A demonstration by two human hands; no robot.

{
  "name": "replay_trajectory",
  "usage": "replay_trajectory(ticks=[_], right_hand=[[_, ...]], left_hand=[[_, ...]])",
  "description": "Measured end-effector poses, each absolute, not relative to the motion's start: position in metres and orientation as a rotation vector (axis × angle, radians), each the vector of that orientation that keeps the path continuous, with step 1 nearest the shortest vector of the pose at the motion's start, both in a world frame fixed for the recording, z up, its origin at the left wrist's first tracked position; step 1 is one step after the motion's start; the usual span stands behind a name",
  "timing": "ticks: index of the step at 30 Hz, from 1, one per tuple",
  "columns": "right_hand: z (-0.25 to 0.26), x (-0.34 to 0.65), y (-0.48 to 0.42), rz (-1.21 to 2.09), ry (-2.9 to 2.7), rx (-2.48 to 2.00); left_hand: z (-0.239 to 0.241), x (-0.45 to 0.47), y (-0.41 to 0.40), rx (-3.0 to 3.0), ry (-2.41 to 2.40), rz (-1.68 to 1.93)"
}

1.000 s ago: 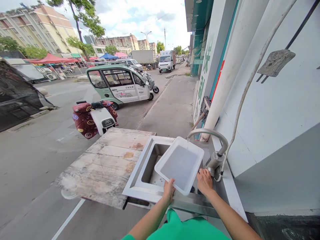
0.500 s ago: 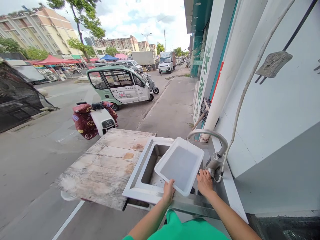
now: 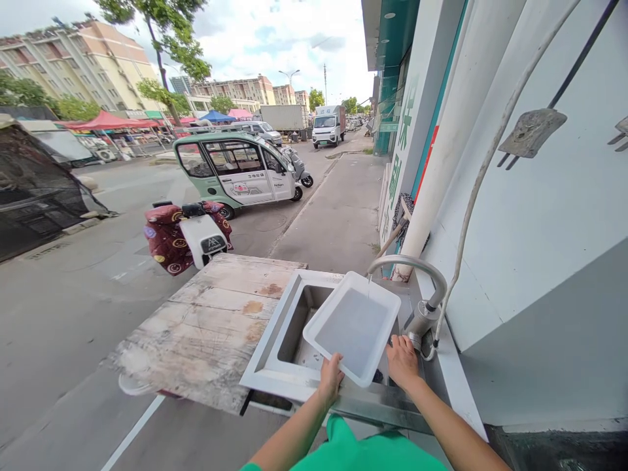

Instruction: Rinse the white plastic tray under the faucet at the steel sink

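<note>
A white rectangular plastic tray is held tilted over a steel sink. My left hand grips its near edge. My right hand rests by the base of the curved steel tap, beside the tray's right corner; whether it touches the tray or the tap handle I cannot tell. A thin stream of water falls from the tap's spout onto the far part of the tray.
A worn wooden board lies left of the sink. A white wall with a hose stands on the right. Beyond are a covered scooter, a small green vehicle, pavement and street.
The view has shifted down slightly. The hands and the tray keep the same pose under the running tap.
</note>
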State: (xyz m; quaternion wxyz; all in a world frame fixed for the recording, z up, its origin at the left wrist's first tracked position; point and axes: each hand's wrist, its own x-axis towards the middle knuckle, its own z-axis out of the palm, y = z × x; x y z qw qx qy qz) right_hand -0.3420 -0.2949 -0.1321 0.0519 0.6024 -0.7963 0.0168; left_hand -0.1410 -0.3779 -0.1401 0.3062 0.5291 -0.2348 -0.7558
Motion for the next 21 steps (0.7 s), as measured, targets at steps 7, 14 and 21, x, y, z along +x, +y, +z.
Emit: replay_trajectory(ticks=[7,14,21], right_hand=[[-0.1333,-0.3425,-0.2962,0.032,-2.407,1.834],[-0.134,-0.3416,-0.2958,0.024,-2.398,1.819],[-0.1332,-0.3414,-0.2955,0.031,-2.389,1.819]], left_hand=[[-0.1353,-0.1421,-0.3794,1.406,-0.574,-2.006],[-0.1346,-0.1416,-0.3787,1.387,-0.546,-2.004],[-0.1426,-0.1417,-0.3802,1.379,-0.533,-1.997]])
